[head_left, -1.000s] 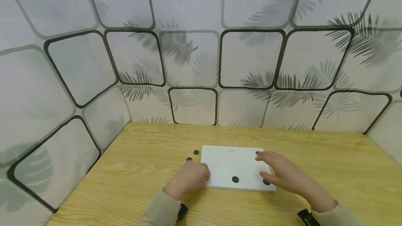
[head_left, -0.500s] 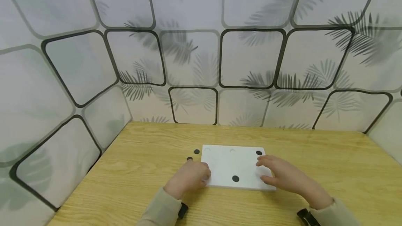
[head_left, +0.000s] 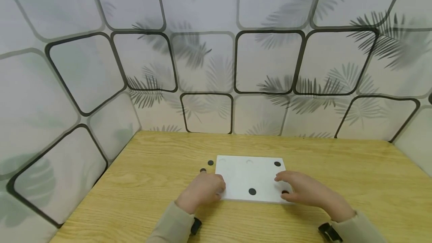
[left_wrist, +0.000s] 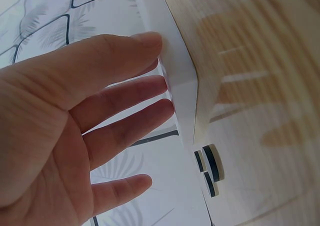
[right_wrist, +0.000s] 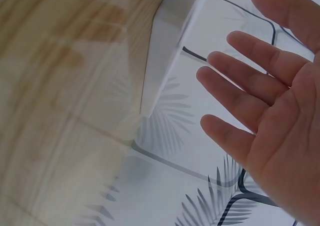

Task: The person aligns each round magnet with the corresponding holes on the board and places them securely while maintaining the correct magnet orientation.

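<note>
The white board (head_left: 243, 175) lies flat on the wooden table (head_left: 141, 190), between the two hands. Left hand (head_left: 204, 190): at the near left corner, fingers loosely extended and parted, fingertips at the board's edge. Right hand (head_left: 305, 189): over the right edge, thumb and fingers wide apart; a black disc (head_left: 285, 192) shows partly behind the thumb. Loose discs (head_left: 210, 162) lie just beyond the left hand.
</note>
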